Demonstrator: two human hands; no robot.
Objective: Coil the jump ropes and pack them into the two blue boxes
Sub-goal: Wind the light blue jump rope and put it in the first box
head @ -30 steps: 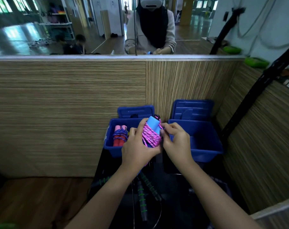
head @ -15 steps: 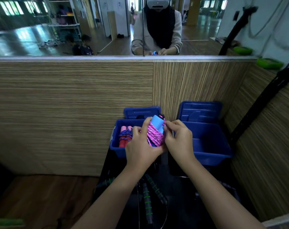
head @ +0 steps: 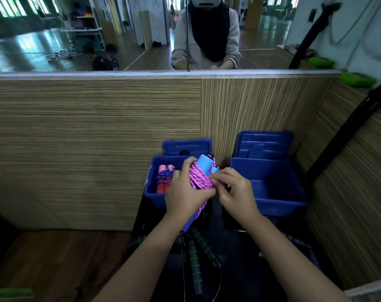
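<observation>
Here, the left hand [head: 186, 192] is gripping the pink jump rope [head: 199, 178] bundle while the right hand [head: 236, 191] is pinching its loose end, best tucked tightly before boxing.

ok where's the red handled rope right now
In the head view, the red-handled rope lies coiled inside the left blue box, at its left end, just left of the left hand.

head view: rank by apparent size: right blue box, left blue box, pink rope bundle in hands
1. right blue box
2. left blue box, partly hidden by the left hand, so the gap is unsure
3. pink rope bundle, nearer the camera
</observation>
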